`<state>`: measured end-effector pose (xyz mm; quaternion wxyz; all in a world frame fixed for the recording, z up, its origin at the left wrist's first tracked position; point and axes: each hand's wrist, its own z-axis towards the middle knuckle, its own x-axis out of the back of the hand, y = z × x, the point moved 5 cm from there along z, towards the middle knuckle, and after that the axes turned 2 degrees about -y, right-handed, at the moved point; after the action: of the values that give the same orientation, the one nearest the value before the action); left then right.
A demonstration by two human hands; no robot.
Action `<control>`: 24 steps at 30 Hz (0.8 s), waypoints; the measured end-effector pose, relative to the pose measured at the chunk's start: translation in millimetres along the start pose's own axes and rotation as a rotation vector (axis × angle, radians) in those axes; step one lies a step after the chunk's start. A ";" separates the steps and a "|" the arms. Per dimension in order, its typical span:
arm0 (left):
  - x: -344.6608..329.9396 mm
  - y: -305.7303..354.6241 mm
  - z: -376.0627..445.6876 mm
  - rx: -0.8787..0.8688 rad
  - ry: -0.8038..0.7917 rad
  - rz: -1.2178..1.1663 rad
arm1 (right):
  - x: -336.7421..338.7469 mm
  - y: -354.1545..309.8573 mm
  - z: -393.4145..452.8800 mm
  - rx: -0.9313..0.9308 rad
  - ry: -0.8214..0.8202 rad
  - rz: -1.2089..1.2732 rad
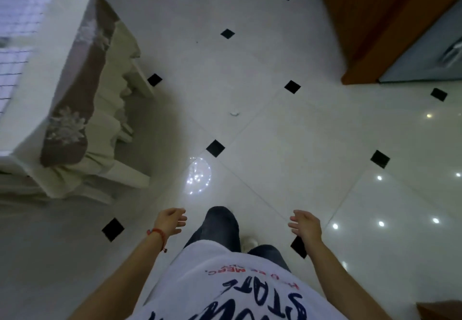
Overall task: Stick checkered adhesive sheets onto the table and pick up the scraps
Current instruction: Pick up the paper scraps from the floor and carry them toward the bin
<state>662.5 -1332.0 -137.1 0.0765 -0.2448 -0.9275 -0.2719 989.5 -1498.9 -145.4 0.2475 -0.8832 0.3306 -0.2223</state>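
So the scrap (234,113) is that small pale curled bit lying on the floor (262,57) around the middle of the frame, well ahead of both hands and a little nearer the right one's side. Nothing is touching it. The bench (17,124) with the checkered sheet (17,27) on top sits at the far left edge, upper left of the frame (the grid lines are blurry, so I can't count the squares). A brown floral cloth (75,99) hangs down its side, with cream fabric bunched below it.

The left hand (171,221) is low in the frame, left of centre, fingers loosely spread and holding nothing; there's a red cord bracelet (157,232) on that wrist. The right hand (306,224) mirrors it right of centre, also relaxed and empty. Two hands, both hovering over the floor, well apart from the scrap.

Between them are dark trouser legs (220,227) and one pale shoe (248,242) peeking out. The white T-shirt (225,282) at the bottom has upside-down dark blue lettering that looks like "STATE" plus a smaller red line I can only partly read ("MERC").

The floor is glossy white tile with small black diamond insets; I count eleven, one partly hidden by the right wrist. Brown wooden furniture (375,19) fills the upper right.
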 end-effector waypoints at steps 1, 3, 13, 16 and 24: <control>0.7 3.8 5.1 0.008 0.013 -0.017 | -6.4 -14.1 8.0 0.011 -0.018 -0.019; 1.5 16.4 18.9 0.026 0.037 -0.044 | -22.8 -43.5 26.8 0.035 -0.048 -0.060; -2.6 171.0 117.4 0.033 0.046 -0.082 | -103.6 -205.1 130.4 0.081 -0.084 -0.167; -5.2 244.6 146.9 0.000 0.012 -0.072 | -119.3 -247.4 158.8 0.066 -0.074 -0.160; -35.4 409.7 218.0 -0.051 -0.063 -0.025 | -143.3 -338.1 235.2 -0.016 -0.046 -0.137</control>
<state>894.5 -928.5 -138.8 0.0374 -0.2437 -0.9251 -0.2887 1182.9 -1108.5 -163.9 0.2322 -0.9105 0.2656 -0.2156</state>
